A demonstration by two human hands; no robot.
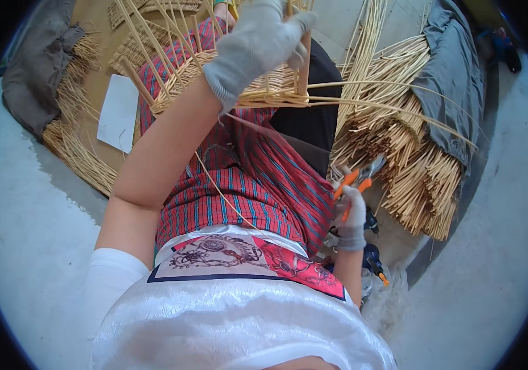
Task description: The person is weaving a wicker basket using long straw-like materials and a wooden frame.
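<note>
A half-woven wicker basket (270, 97) with upright stakes lies across my lap at the top of the view. My left hand (254, 46), in a grey knit glove, reaches over it, its fingers curled round a thick upright stake (305, 68) at the basket's right corner. Long loose canes (393, 110) trail rightward from that corner. Low on the right, beside my thigh, my gloved right hand (354, 213) is closed on orange-handled pruning shears (356, 179). Their metal jaws point up and to the right.
Bundles of peeled canes (427, 197), partly under grey cloth (449, 74), lie on the right. More canes (72, 148) and dark cloth (38, 74) are on the left, near a white sheet (117, 114) and woven panels (146, 46). A dark blue tool (373, 259) with an orange tip stands below my right hand.
</note>
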